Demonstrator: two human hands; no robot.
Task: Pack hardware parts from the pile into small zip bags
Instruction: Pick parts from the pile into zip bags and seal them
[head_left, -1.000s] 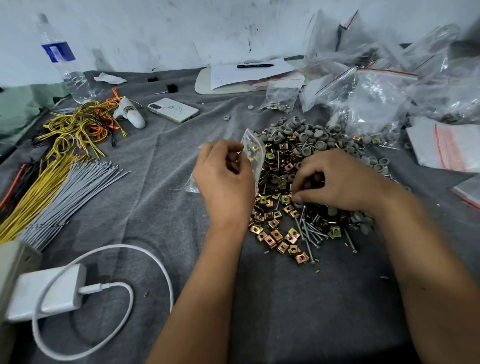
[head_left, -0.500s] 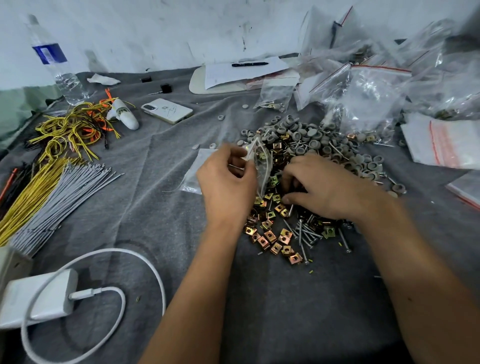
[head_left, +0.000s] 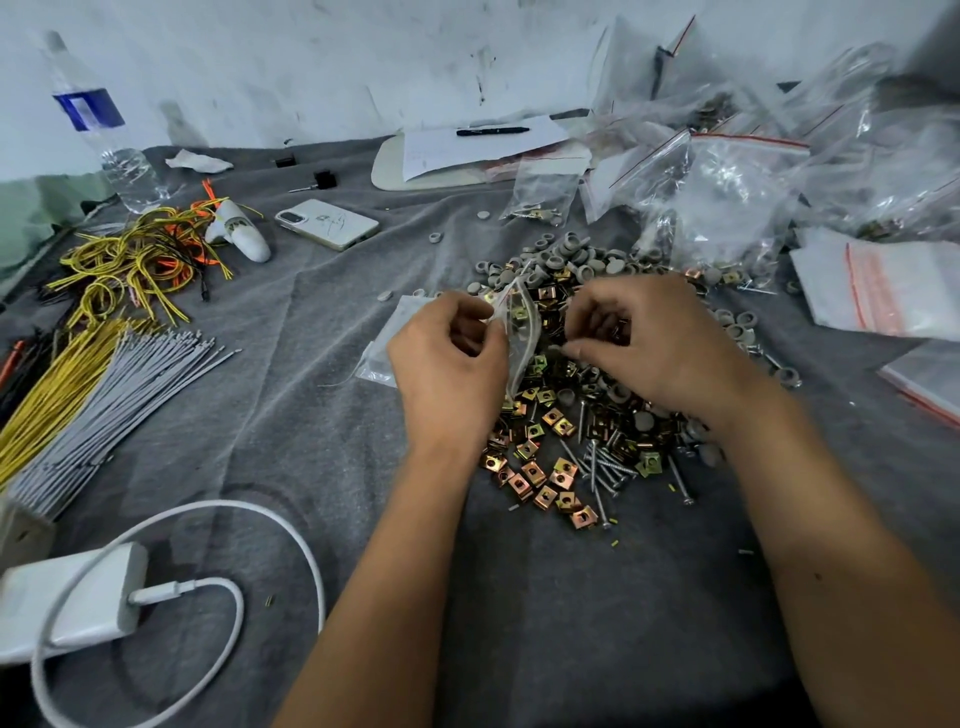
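Note:
A pile of hardware (head_left: 571, 447) lies on the grey cloth: brass clip nuts, screws and grey plastic caps. My left hand (head_left: 449, 369) pinches the mouth of a small clear zip bag (head_left: 517, 332), holding it upright at the pile's left edge. My right hand (head_left: 644, 343) hovers over the pile just right of the bag, fingers curled around small parts that I cannot make out clearly. A thin stack of empty zip bags (head_left: 384, 348) lies flat behind my left hand.
Filled and empty zip bags (head_left: 727, 208) crowd the back right. A phone (head_left: 327, 223), water bottle (head_left: 104, 135), yellow and orange wires (head_left: 135, 254) and grey cable ties (head_left: 104, 395) lie to the left. A white charger (head_left: 72, 597) with its cable sits near left. Paper and a pen (head_left: 491, 131) lie at the back.
My right hand lifted off the pile with parts and moved left toward the bag's mouth. My left hand kept the bag open and upright. The camera view shifted slightly.

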